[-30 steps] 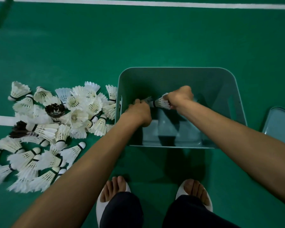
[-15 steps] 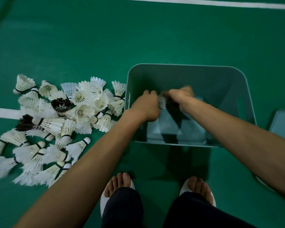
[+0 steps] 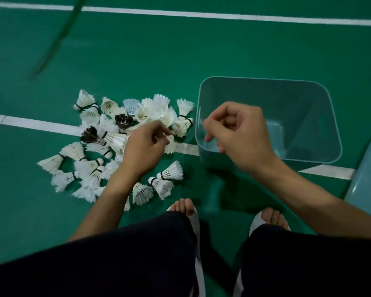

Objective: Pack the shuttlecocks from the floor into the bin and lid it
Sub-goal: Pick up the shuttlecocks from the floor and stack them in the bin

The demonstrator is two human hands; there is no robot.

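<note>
Standing open on the green floor, the bin has its left wall just beside the right edge of the shuttlecocks, which lie in a loose pile across a white court line. That line passes under the bin's near left corner. The lid lies flat on the floor to the right of the bin, apart from it and cut off by the frame edge. Bare floor extends beyond pile and bin to the far line. The person's feet stand near the bin's near wall, well apart from each other. The left hand is held over the pile's right side, back uppermost, fingers curled, fingertips at the cork end of a single shuttlecock. Blur hides whether this grip has closed on it. The right hand hangs above the bin's near left corner. Its grip is slack, the fingers loosely curled and pointing down, with nothing in them.
</note>
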